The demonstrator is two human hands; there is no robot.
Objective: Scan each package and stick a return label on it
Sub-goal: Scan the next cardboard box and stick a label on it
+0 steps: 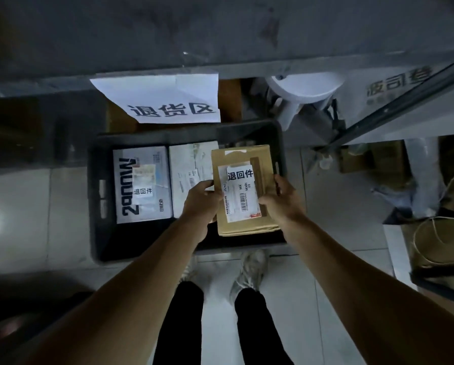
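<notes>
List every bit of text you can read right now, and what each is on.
"退货区": paper sign above the bin.
"退回件": label on the brown box both hands hold.
"MX", "03": its shipping label; barcode digits too small.
"退回件": white box in the bin.
Middle package: print unreadable.

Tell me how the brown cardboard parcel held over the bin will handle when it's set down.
The parcel looks flat and stiff, so it probably won't flop. Both hands, left and right, grip only its edges, suggesting it's light. Flat-sided, it should lie stable in the bin, not roll.
</notes>
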